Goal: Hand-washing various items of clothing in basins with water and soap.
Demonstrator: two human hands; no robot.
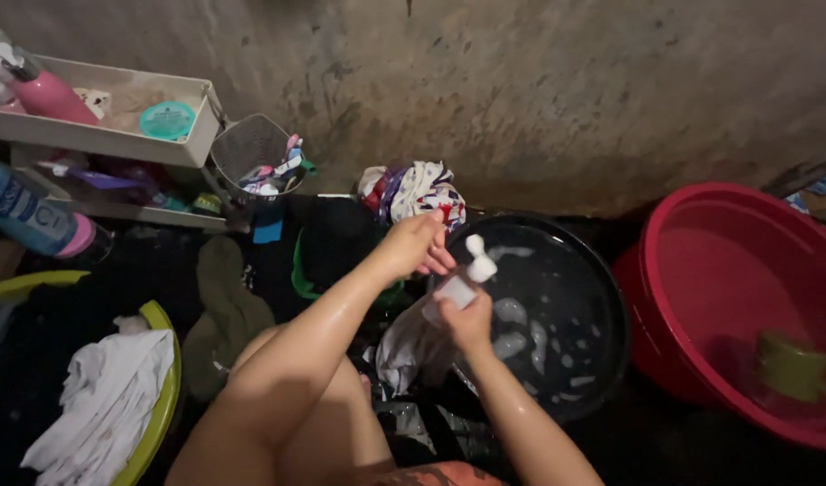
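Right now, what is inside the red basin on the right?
Inside the red basin a green scoop lies near the bottom. Whether water sits under it, I cannot tell; the basin's right part is cut off by the frame.

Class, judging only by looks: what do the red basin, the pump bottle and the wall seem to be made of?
Red basin: probably plastic, smooth with a soft sheen.
Pump bottle: likely clear plastic, see-through body, white pump.
Wall: apparently bare concrete, rough, stained grey.

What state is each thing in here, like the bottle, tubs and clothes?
pump bottle: tilted, held in right hand
left hand: closed beside the pump
black tub: holds sudsy water
red tub: holds a green scoop
white cloth: heaped in yellow basin
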